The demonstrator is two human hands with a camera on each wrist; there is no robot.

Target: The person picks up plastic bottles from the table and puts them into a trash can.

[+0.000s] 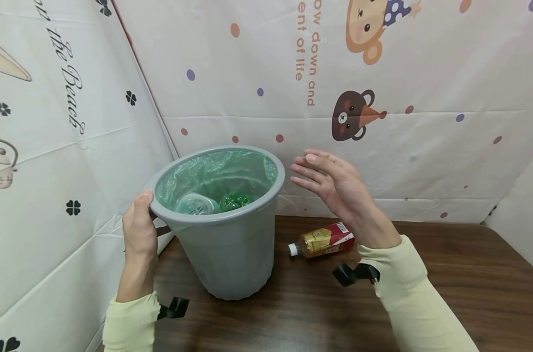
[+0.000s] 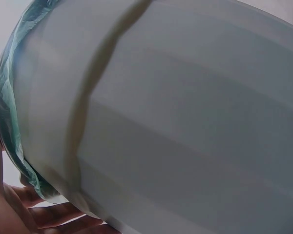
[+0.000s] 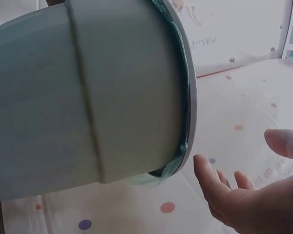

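Observation:
A grey trash bin (image 1: 231,254) leans slightly left in the head view, lined with a green plastic bag (image 1: 218,168). Inside lie a clear plastic bottle (image 1: 196,204) and a shiny green piece (image 1: 234,201), partly hidden by the rim. My left hand (image 1: 140,230) grips the bin's left rim, thumb on top. In the left wrist view, its fingers (image 2: 58,214) lie against the bin's outside below the liner edge. Off the right rim, my right hand (image 1: 341,188) is raised with fingers extended, holding nothing. The right wrist view has a gap between its fingertips (image 3: 200,163) and the rim.
A drink bottle (image 1: 321,240) with a red and gold label and white cap lies on its side on the brown wooden table (image 1: 310,313), right of the bin. Printed white sheets (image 1: 231,63) hang close behind and to the left.

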